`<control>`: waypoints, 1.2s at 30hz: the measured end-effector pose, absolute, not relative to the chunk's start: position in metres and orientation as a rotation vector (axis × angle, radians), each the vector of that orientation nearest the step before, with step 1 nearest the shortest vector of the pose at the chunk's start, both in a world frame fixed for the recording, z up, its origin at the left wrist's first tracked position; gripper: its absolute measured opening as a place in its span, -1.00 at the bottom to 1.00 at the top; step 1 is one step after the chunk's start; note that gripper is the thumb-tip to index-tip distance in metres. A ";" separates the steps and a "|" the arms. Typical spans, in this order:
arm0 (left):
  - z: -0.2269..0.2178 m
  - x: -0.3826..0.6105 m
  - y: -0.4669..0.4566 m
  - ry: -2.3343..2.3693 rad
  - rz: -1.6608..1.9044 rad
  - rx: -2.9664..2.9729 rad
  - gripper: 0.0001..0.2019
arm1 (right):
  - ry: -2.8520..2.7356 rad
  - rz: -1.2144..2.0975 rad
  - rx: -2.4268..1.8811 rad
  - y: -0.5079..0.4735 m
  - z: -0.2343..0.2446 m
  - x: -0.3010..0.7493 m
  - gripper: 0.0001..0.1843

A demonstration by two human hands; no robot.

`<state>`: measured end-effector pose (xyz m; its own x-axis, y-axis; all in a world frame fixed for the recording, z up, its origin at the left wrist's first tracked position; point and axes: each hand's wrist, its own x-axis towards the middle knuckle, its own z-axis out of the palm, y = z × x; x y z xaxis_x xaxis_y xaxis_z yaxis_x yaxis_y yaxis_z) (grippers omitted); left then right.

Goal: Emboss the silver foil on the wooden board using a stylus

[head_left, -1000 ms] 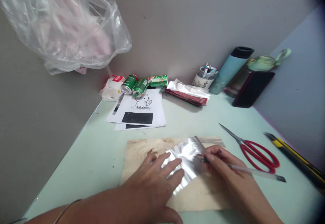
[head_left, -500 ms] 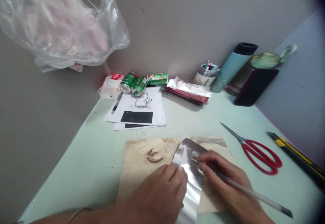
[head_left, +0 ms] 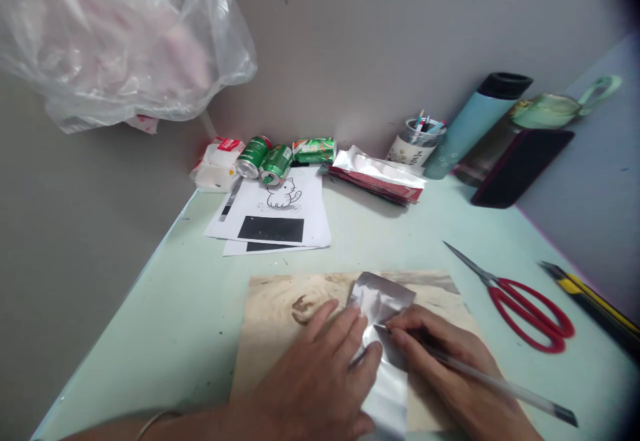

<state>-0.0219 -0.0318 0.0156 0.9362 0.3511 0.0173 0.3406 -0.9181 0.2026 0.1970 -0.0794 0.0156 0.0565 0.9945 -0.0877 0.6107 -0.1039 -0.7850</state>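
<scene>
A shiny silver metal sheet [head_left: 387,388] lies on a wooden board [head_left: 275,341], with creases and dents in its surface. Fingers spread, my left hand [head_left: 320,368] rests flat over the sheet's left side and presses it to the board. My right hand [head_left: 445,354] is closed round a pen [head_left: 505,384] with a clear barrel and dark end cap. The pen's tip touches the sheet just right of my left fingertips. The lower part of the sheet is partly hidden by my left hand.
Red-handled scissors [head_left: 530,314] and a black-yellow utility knife [head_left: 595,301] lie at right. Behind are paper sheets with a cat drawing [head_left: 275,228], green cans [head_left: 313,150], a silver-red packet [head_left: 375,178], a pen jar [head_left: 415,144], a blue bottle [head_left: 475,128] and a phone [head_left: 523,168]. A plastic bag [head_left: 140,48] hangs upper left.
My left fingers have spread out from a bunched grip and now lie flat on the sheet. The pen tip sits slightly lower and further left. The camera view has shifted a little.
</scene>
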 end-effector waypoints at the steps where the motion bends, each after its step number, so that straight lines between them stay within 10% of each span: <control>1: 0.016 -0.022 -0.031 0.542 0.087 2.894 -0.32 | -1.613 0.881 -1.771 -0.080 0.016 0.197 -0.73; 36: 0.006 -0.024 -0.033 0.552 0.088 2.956 -0.25 | -1.662 0.911 -1.739 -0.082 0.015 0.197 -0.67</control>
<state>-0.0236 -0.0332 0.0055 0.9312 0.3631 0.0327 0.3553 -0.9240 0.1414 0.1972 -0.0820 0.0149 0.0001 0.9957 -0.0926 0.6136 -0.0732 -0.7862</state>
